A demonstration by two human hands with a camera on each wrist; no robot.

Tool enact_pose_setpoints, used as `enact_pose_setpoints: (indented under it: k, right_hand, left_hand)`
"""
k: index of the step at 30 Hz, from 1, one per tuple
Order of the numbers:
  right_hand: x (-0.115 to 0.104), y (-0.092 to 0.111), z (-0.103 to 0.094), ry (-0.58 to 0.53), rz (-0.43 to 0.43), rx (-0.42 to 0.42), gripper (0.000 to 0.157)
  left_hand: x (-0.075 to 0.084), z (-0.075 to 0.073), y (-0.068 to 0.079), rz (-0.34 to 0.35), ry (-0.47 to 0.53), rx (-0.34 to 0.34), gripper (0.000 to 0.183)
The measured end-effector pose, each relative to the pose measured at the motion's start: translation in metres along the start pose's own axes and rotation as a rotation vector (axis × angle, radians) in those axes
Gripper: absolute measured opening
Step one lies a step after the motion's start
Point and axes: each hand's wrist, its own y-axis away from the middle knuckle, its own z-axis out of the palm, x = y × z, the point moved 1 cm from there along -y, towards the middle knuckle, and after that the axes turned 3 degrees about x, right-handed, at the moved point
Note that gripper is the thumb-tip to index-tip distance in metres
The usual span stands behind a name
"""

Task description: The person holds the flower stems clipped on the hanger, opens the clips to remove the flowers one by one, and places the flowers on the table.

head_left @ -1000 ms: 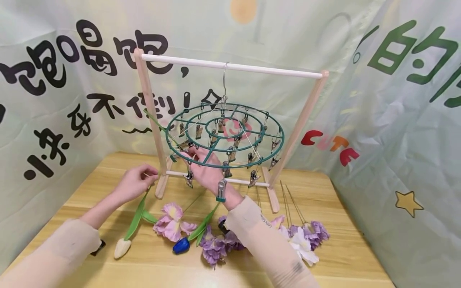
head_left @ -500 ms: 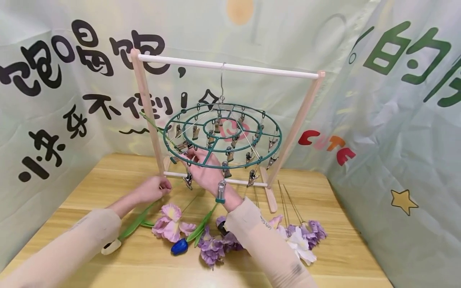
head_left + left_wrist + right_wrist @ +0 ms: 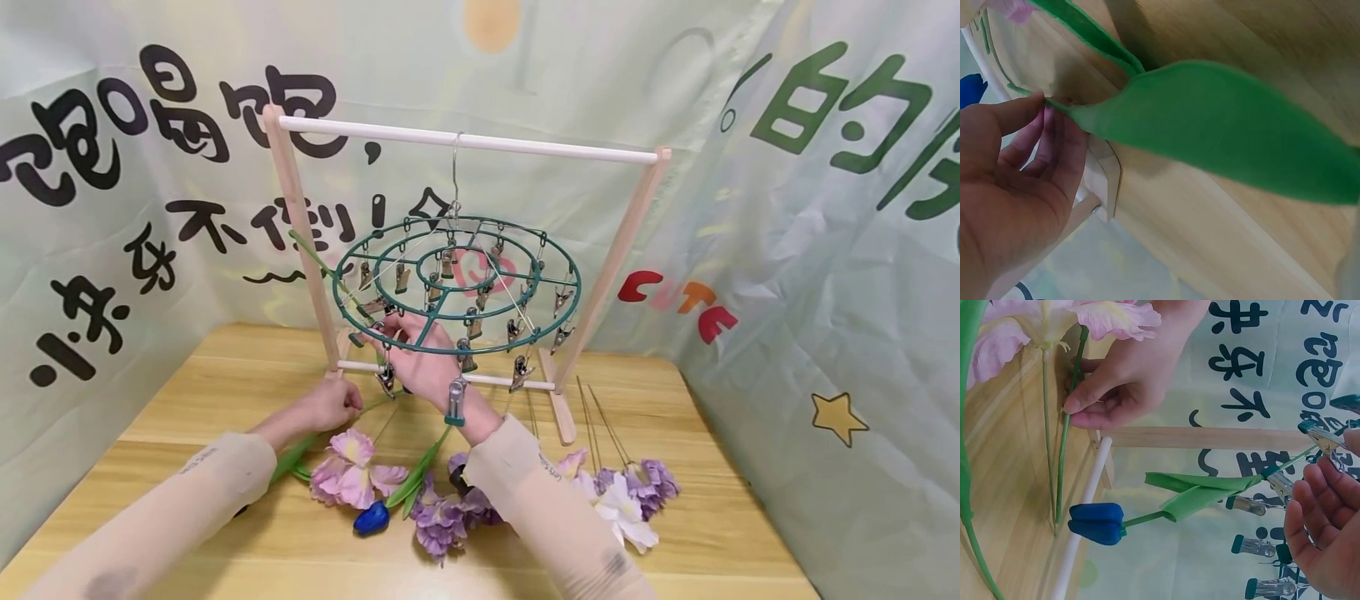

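Note:
My left hand pinches a tulip's thin green stem between thumb and fingertips, low over the table. Its broad green leaf stretches away from the fingers; its white bloom is hidden by my sleeve in the head view. Up at the left side of a green round clip hanger, my right hand holds a metal clip between thumb and finger. Beside those fingers a blue tulip hangs bloom down, its stem running up past another clip.
The hanger hooks onto a white bar of a wooden stand. Along the table lie a pink flower, another blue tulip, purple flowers and a white flower. Printed cloth walls the back and sides.
My left hand has moved right, nearer the stand's foot, bringing the white tulip along; its bloom has passed out of sight behind the sleeve. My right hand stays at the same clip.

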Motion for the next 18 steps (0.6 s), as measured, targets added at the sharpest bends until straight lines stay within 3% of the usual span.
enact_pose_setpoints:
  k: [9, 18]
  right_hand:
    - [-0.001, 0.000, 0.002, 0.013, -0.012, -0.015, 0.025]
    - [-0.001, 0.000, 0.004, -0.030, -0.009, -0.024, 0.028]
  left_hand:
    - [0.000, -0.001, 0.000, 0.013, 0.006, 0.009, 0.004]
    - [-0.003, -0.012, 0.003, -0.040, 0.046, 0.044, 0.004]
